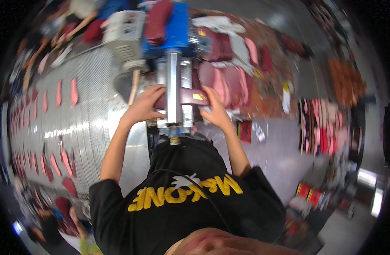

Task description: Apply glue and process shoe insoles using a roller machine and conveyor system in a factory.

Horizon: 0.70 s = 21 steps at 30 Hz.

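Observation:
A dark maroon insole (194, 97) with a gold mark lies crosswise beneath the upright-looking metal bar (173, 80) of a press-like machine in front of me. My left hand (144, 104) is at its left end, fingers curled in against the machine. At the right end, my right hand (216, 109) has thumb and fingers around the insole's edge. The bar hides the insole's middle. Behind the bar, more maroon insoles (158, 23) rest on the blue machine body (178, 32).
Stacks of maroon and pink insoles (233, 85) lie close on the right. A ridged conveyor (95, 97) carries rows of pink insoles (74, 91) on the left. A grey machine housing (124, 36) and a wooden handle (134, 87) stand near my left hand. Other people work at far left.

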Each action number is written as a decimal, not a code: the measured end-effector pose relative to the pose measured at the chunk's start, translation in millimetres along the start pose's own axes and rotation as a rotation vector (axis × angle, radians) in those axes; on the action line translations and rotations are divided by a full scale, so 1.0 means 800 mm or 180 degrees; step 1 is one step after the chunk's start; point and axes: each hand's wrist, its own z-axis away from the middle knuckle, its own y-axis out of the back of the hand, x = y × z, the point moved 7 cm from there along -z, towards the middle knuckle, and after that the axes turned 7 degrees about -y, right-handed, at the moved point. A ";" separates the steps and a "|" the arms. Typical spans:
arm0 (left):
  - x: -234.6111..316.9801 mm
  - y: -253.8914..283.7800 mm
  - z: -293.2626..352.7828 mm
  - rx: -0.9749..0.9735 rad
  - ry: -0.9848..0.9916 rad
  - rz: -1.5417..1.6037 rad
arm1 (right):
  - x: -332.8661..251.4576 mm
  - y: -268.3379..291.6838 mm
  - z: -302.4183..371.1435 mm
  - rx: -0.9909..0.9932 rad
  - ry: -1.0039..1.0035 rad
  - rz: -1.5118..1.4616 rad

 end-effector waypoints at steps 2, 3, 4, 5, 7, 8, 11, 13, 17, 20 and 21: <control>-0.009 0.000 0.005 0.0220 -0.0130 -0.0308 | 0.040 -0.009 0.025 0.0125 -0.0569 -0.0394; -0.014 0.003 0.009 0.0305 -0.0118 -0.0408 | 0.042 -0.007 0.036 0.0274 -0.0380 -0.0053; -0.025 0.003 0.013 0.0367 -0.0071 -0.0548 | 0.074 -0.013 0.058 0.0308 -0.0512 -0.0021; -0.035 0.004 0.019 0.0377 -0.0066 -0.0595 | 0.107 -0.025 0.079 0.0192 -0.0842 -0.0126; -0.052 0.013 0.039 0.0518 0.0087 -0.0826 | 0.168 -0.054 0.123 -0.0074 -0.1397 -0.0215; -0.062 0.020 0.050 0.0613 0.0184 -0.0845 | 0.194 -0.067 0.141 -0.0238 -0.1258 0.0457; -0.115 0.014 0.102 0.0541 0.0677 -0.0691 | 0.226 -0.114 0.179 -0.1028 -0.1511 0.0531; -0.155 -0.008 0.136 0.0421 0.1033 0.0116 | 0.274 -0.141 0.215 -0.1590 -0.1743 0.0423; -0.198 -0.094 0.234 0.0854 0.1685 0.3712 | 0.393 -0.179 0.292 -0.2205 -0.2157 -0.0604; -0.184 -0.132 0.288 0.2179 0.1471 0.5465 | 0.478 -0.192 0.324 -0.2380 -0.2072 -0.0607; -0.186 -0.149 0.320 0.2718 0.1582 0.5706 | 0.481 -0.196 0.318 -0.2488 -0.2026 -0.0550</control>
